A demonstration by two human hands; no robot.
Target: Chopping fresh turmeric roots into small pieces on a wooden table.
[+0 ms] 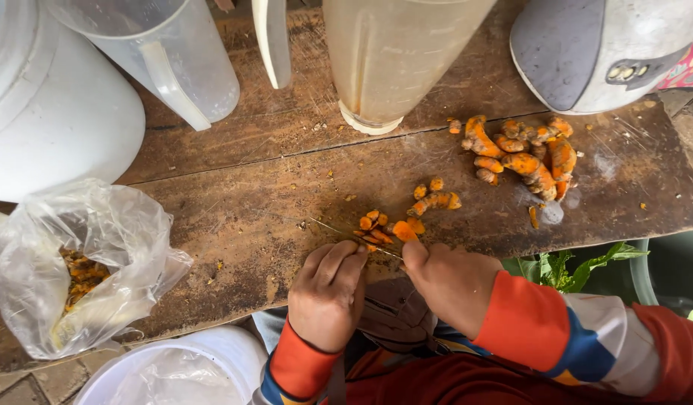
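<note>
Lying at the near edge of the wooden board (271,202), a small heap of cut turmeric pieces (376,225) is touched by both hands. The left hand (328,292) is curled, fingers pressed together on a thin blade (339,229); the right hand (448,281) pins one piece under its fingertip. One pile of whole roots (523,154) sits farther right, two jugs (174,56) behind, one plastic bag (76,270) left.

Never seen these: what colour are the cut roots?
Bright orange roots, clearest in the head view.
</note>
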